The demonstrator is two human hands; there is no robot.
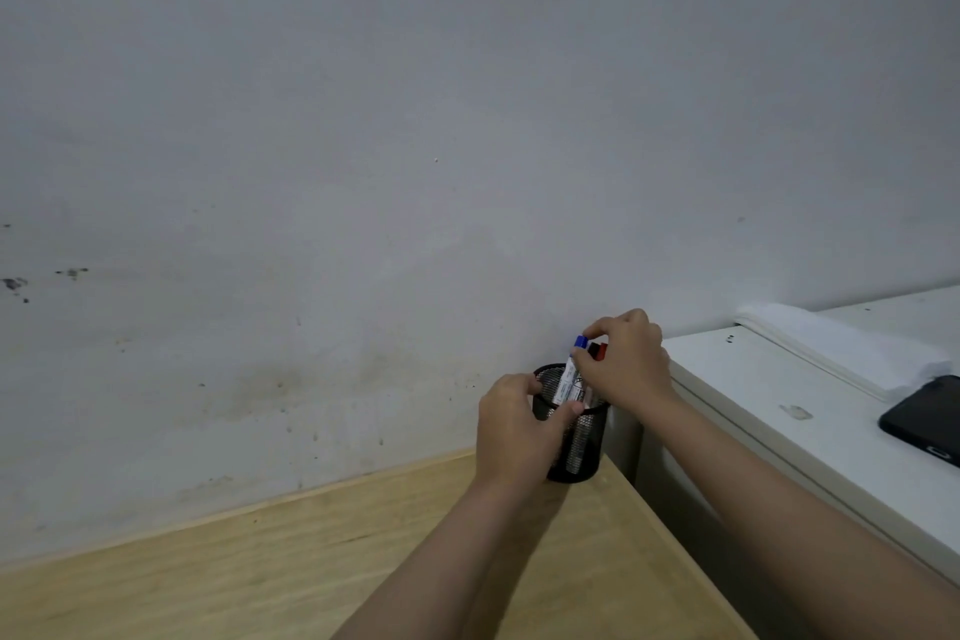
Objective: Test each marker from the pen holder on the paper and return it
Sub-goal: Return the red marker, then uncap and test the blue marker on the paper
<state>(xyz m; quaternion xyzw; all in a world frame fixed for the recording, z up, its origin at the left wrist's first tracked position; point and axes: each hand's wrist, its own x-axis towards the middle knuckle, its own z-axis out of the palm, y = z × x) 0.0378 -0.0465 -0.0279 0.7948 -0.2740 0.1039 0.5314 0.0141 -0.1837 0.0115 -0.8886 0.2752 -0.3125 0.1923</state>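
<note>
Markers [569, 377] partly hidden behind right hand [626, 364].

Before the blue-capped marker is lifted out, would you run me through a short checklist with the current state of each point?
1. Left hand steadies the pen holder: ok.
2. Right hand grips the blue-capped marker: ok.
3. Red-capped marker free of that grip: cannot tell.
4. Holder upright on the wooden table: ok.
5. Paper ready for testing: cannot tell, none in view.
</note>
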